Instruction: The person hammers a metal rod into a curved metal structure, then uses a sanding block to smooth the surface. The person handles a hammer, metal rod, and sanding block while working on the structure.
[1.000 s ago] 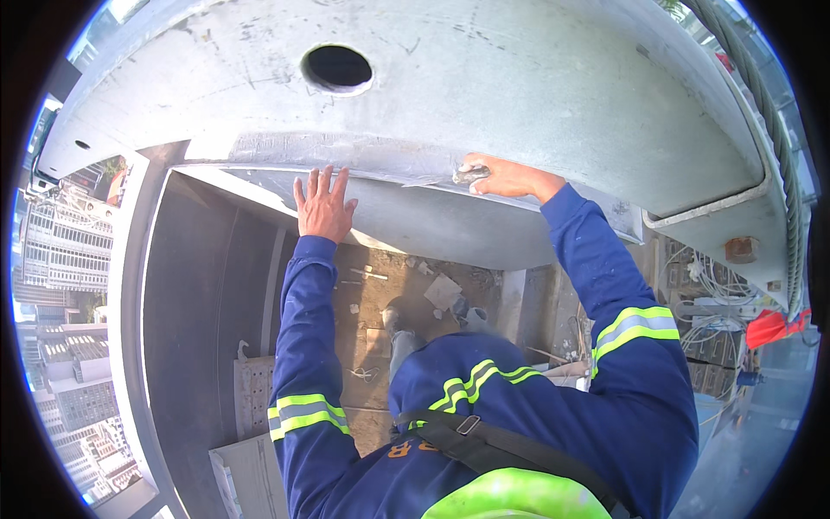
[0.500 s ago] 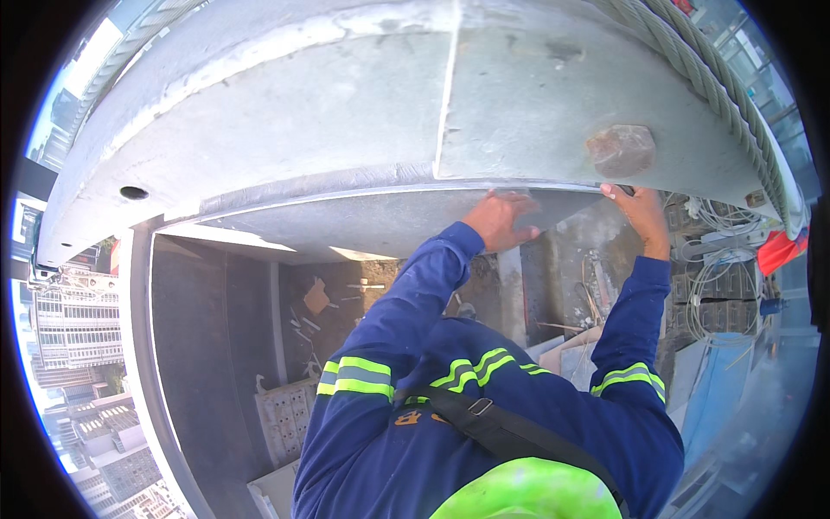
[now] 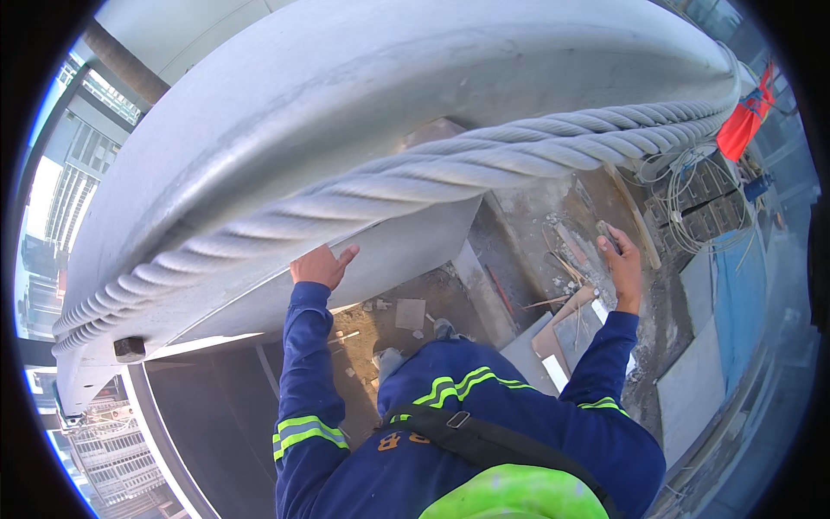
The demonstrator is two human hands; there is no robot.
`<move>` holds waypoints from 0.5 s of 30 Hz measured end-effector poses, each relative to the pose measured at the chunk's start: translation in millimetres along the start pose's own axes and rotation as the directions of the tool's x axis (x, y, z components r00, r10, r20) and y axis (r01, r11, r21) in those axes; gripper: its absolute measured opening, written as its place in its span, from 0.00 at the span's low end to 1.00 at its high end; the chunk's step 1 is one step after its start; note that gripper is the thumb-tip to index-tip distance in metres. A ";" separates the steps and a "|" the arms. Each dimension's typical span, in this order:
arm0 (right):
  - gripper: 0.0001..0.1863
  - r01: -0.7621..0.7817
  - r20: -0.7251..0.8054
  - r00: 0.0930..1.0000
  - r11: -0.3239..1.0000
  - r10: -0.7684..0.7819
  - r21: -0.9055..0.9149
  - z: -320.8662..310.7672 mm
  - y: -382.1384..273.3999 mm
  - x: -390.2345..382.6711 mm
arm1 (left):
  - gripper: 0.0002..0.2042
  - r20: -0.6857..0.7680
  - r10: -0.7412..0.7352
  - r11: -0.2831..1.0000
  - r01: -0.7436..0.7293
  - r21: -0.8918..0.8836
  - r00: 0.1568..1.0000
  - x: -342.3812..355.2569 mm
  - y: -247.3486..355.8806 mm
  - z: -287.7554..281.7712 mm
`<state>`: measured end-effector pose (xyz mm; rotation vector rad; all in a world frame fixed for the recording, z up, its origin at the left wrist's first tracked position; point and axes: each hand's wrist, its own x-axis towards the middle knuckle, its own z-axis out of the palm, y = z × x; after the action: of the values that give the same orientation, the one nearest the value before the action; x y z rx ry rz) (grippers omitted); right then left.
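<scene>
A long pale grey panel with a curved edge fills the upper part of the view, and two thick grey twisted ropes run across its front. Just below the ropes my left hand rests at the panel's lower edge with its thumb spread; its fingertips are partly hard to see. Over on the right, apart from the panel, my right hand is raised with a small dark grey piece pinched in its fingers. The kind of that piece cannot be made out.
Below lies a dusty floor with scraps, a square tile piece and thin sticks. Coiled pale cables and a red cloth are at the right, beside a blue sheet. A dark blocky knob sits on the panel's left end.
My view has shifted, and the ropes now cross in front of the panel. My left hand has moved left along the edge. My right hand has come away from the edge, still gripping the small piece.
</scene>
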<state>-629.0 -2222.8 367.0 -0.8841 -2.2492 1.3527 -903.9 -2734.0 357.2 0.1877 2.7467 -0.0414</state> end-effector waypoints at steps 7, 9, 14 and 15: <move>0.26 -0.174 -0.215 0.959 0.983 0.182 0.059 -43.2 78.4 -46.0 | 0.44 -0.124 0.550 0.745 -0.553 -0.372 0.826 26.4 232.9 -29.9; 0.27 -0.211 -0.267 0.935 0.972 0.231 0.103 -48.4 95.4 -59.3 | 0.43 -0.472 0.632 0.010 -0.615 -0.788 0.614 29.3 272.2 -30.0; 0.29 -0.259 -0.207 0.926 0.930 0.316 0.260 -43.4 103.3 -73.2 | 0.43 -0.138 0.599 0.794 -0.607 -0.021 0.788 58.6 238.6 -19.5; 0.29 -0.238 -0.206 0.937 0.947 0.282 0.214 -40.3 101.3 -68.9 | 0.41 -0.159 0.652 0.741 -0.668 -0.074 0.741 58.7 228.8 -14.4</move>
<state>-521.6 -2208.7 297.0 -1.2379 -1.8437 1.4560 -931.9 -2499.3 347.6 1.1566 2.6168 0.3505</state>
